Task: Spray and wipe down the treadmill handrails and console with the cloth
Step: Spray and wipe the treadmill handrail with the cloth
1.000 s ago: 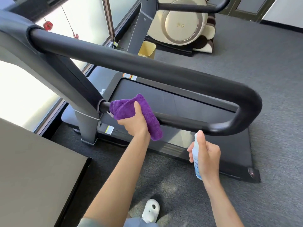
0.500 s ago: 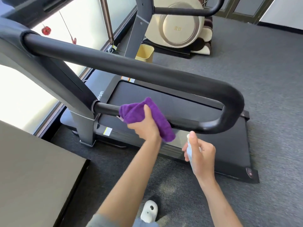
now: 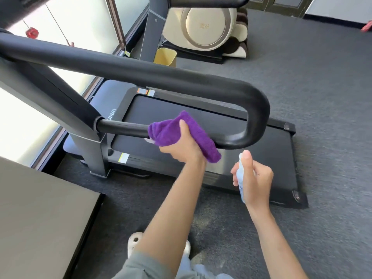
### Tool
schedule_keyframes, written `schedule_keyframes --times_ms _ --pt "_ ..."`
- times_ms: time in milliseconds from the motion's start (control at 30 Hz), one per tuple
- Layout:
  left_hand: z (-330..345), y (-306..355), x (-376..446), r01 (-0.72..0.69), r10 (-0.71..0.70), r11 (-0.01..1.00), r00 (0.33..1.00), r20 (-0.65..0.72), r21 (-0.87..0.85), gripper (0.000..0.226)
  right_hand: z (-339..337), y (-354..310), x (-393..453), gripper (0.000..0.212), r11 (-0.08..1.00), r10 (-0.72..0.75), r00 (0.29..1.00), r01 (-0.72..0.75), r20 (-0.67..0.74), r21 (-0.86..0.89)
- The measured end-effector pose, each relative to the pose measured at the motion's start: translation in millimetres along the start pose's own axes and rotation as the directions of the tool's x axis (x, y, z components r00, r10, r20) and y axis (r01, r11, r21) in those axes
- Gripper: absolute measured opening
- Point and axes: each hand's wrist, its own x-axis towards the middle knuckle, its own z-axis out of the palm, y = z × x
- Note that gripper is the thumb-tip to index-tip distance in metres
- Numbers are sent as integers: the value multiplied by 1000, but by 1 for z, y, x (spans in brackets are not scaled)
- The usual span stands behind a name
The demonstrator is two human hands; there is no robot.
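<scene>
We see the purple cloth (image 3: pixel 182 135) wrapped over the lower bar of the black handrail (image 3: pixel 255 117), close to its curved end, with the left hand (image 3: pixel 181 146) gripping cloth and bar together. Just beside it, below the bend, the right hand (image 3: pixel 254 178) clasps a pale spray bottle (image 3: pixel 241 178) upright, clear of the rail. Beneath both lie the treadmill deck (image 3: pixel 281 168) and grey carpet (image 3: pixel 322 77).

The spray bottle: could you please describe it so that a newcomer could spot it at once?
Find the black treadmill handrail that loops round in a U. Just below its bend, the right hand grips a slim pale-blue spray bottle, nozzle up. It is the only pale-blue thing held; the left hand holds a purple cloth.
</scene>
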Motion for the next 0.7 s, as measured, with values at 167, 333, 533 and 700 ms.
schedule_keyframes --times_ms 167,333,533,700 --pt "5 -30 -32 61 -61 998 992 114 4 88 -21 -3 4 65 994 -93 993 89 -74 -61" --pt "-10 11 22 -119 119 993 993 -4 -12 86 -26 -4 10 63 996 -89 993 88 -82 -15" --pt "-10 27 35 -204 211 976 971 -111 75 104 -26 -1 2 61 995 -95 992 92 -86 -34" --pt "-13 4 5 -249 249 962 968 12 112 96 -14 -5 -2 66 992 -103 994 101 -31 -76"
